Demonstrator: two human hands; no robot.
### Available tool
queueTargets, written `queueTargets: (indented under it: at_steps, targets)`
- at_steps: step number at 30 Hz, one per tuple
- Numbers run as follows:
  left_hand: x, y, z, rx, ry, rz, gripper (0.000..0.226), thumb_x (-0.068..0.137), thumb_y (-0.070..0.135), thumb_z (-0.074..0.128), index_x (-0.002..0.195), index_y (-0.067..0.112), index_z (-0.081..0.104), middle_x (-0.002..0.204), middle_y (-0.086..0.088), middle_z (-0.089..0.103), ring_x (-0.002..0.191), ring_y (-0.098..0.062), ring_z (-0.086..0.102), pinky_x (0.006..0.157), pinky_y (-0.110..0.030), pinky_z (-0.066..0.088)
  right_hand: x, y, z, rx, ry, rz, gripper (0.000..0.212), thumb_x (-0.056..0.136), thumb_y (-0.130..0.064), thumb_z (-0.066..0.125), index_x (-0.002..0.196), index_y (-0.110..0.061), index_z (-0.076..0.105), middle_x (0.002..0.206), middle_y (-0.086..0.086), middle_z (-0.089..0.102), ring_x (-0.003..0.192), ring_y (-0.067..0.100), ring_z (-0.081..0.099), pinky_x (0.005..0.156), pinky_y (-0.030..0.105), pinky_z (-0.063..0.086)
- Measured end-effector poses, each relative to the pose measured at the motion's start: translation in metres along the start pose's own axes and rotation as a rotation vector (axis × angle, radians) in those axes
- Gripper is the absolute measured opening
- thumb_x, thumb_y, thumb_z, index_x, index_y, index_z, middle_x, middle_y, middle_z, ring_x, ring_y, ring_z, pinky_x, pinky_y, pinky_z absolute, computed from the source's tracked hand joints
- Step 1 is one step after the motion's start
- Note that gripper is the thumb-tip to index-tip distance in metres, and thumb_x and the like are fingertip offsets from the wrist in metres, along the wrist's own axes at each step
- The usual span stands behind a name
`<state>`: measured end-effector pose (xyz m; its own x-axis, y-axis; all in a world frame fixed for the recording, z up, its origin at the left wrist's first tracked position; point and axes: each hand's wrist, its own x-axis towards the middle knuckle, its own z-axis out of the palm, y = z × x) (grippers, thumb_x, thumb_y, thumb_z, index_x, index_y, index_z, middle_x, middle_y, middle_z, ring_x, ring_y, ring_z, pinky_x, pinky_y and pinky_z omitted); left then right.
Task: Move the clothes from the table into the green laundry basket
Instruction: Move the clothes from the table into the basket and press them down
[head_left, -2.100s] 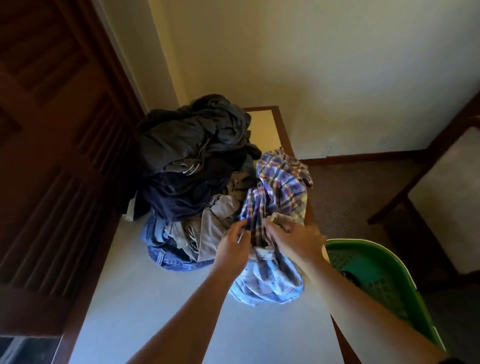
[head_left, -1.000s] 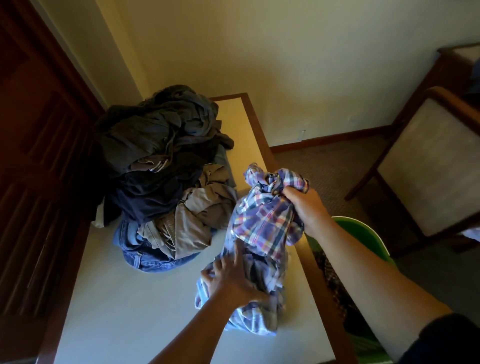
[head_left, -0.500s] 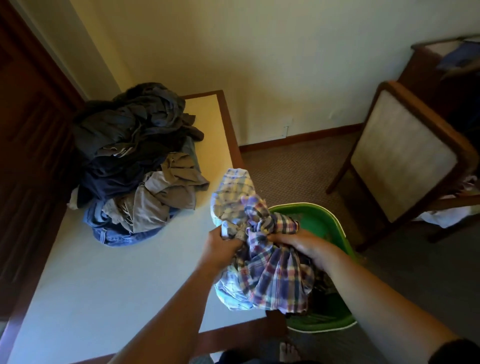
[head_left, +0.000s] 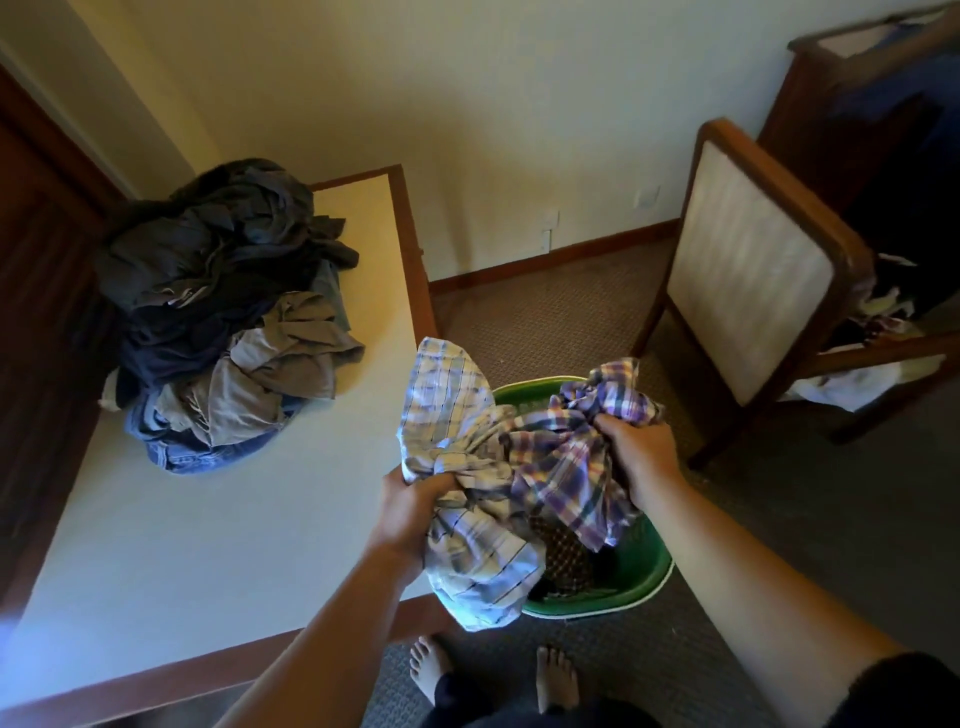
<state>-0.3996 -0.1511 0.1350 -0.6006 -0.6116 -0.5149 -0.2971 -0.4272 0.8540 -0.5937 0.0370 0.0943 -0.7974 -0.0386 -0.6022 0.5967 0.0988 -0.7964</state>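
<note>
Nearest thing first: both hands are full. My left hand is clenched round the pale checked end of the crumpled blue-and-purple plaid cotton shirt. My right hand, over at about 1 o'clock, has a fist on the darker purple end. The shirt hangs between them, mostly above the round green plastic laundry basket. The basket sits on the carpet at roughly 12 o'clock from my bare feet, just beside the near corner of the white-topped table with the brown wooden edge.

How I'd do this bit properly: the left-hand end droops past the basket's rim at about its 7 o'clock. If I just let go now, I reckon that tail flops out onto the floor. Better to swing my left hand right until the whole bundle is over the middle, lower it in, then open both hands together. Something dark and patterned seems to be in the bottom, can't tell what.

Further out at 10 o'clock, the heap of dark grey, navy, khaki and denim clothes sits on the table, so loads left to shift. At 2 o'clock there's a wooden chair with a beige padded back, well apart from the basket, so no bother.
</note>
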Motion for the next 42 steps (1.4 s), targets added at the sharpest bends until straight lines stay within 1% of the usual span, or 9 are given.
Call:
queueTargets:
  at_steps: [5,9,18,24,28,31,34,37,42]
  targets:
    - [-0.008,0.005,-0.002,-0.088,-0.128,0.004,0.049,0.060,-0.003,0.066,0.107,-0.014,0.073,0.106,-0.037,0.072,0.097,-0.053,0.072,0.084,-0.058,0.061,0.003,0.005,0.001,-0.101,0.058,-0.068,0.047,0.078,-0.024,0.083,0.122,-0.014,0.069,0.106,0.003,0.070,0.095,0.025,0.066,0.086,0.037,0.053]
    - [-0.010,0.006,0.003,-0.141,-0.239,-0.002,0.060,0.058,-0.004,0.067,0.116,-0.017,0.067,0.121,-0.043,0.065,0.111,-0.061,0.065,0.099,-0.074,0.049,0.005,0.015,0.006,-0.225,0.082,-0.106,0.048,0.078,-0.029,0.082,0.122,-0.014,0.070,0.115,0.011,0.072,0.111,0.034,0.067,0.097,0.045,0.054]
    - [-0.011,0.019,0.031,-0.089,-0.312,-0.041,0.052,0.058,-0.008,0.056,0.107,-0.015,0.071,0.107,-0.033,0.074,0.094,-0.047,0.074,0.080,-0.048,0.062,0.014,0.033,0.004,-0.381,0.081,-0.019,0.057,0.078,-0.039,0.083,0.122,-0.005,0.068,0.118,0.021,0.071,0.108,0.041,0.067,0.095,0.051,0.055]
    - [-0.002,0.020,0.053,0.077,-0.207,-0.010,0.057,0.061,-0.007,0.061,0.117,-0.003,0.067,0.107,-0.035,0.072,0.097,-0.047,0.074,0.083,-0.050,0.063,0.012,0.033,0.000,-0.316,-0.006,-0.029,0.031,0.074,-0.033,0.086,0.094,-0.015,0.070,0.094,0.008,0.073,0.088,0.028,0.069,0.088,0.048,0.060]
    - [-0.003,0.023,0.060,0.086,-0.201,-0.057,0.033,0.059,-0.003,0.063,0.090,0.003,0.071,0.082,-0.020,0.074,0.076,-0.033,0.074,0.066,-0.035,0.061,0.027,0.045,0.000,-0.298,-0.058,0.001,0.057,0.056,-0.046,0.084,0.104,-0.017,0.078,0.095,0.005,0.078,0.087,0.027,0.073,0.086,0.050,0.062]
    - [-0.003,0.025,0.061,0.049,-0.209,-0.038,0.034,0.057,-0.004,0.060,0.088,0.004,0.070,0.078,-0.016,0.075,0.072,-0.029,0.075,0.062,-0.033,0.060,0.040,0.051,0.000,-0.323,-0.037,0.031,0.092,0.042,-0.067,0.087,0.120,-0.021,0.073,0.123,0.011,0.068,0.105,0.031,0.068,0.095,0.048,0.058]
    - [-0.001,0.026,0.060,0.007,-0.159,-0.018,0.041,0.057,-0.004,0.061,0.097,-0.004,0.070,0.086,-0.023,0.077,0.077,-0.035,0.077,0.063,-0.037,0.062,0.028,0.036,-0.001,-0.353,-0.110,0.087,0.110,0.059,-0.068,0.088,0.150,-0.021,0.048,0.158,0.011,0.035,0.133,0.038,0.050,0.102,0.045,0.050]
    - [0.004,0.026,0.060,-0.029,-0.100,-0.015,0.040,0.064,-0.007,0.062,0.103,-0.007,0.071,0.088,-0.025,0.077,0.076,-0.037,0.077,0.061,-0.039,0.062,0.028,0.029,-0.003,-0.358,-0.306,0.150,0.106,0.082,-0.060,0.077,0.164,-0.026,0.019,0.168,0.008,0.026,0.149,0.038,0.035,0.113,0.051,0.039]
    - [0.013,0.026,0.069,-0.087,-0.038,-0.039,0.039,0.076,-0.011,0.057,0.112,-0.008,0.072,0.104,-0.036,0.074,0.093,-0.051,0.075,0.079,-0.061,0.063,0.036,0.032,-0.008,-0.422,-0.290,0.182,0.067,0.106,-0.037,0.054,0.164,-0.022,0.023,0.170,0.006,0.024,0.153,0.033,0.030,0.120,0.050,0.030]
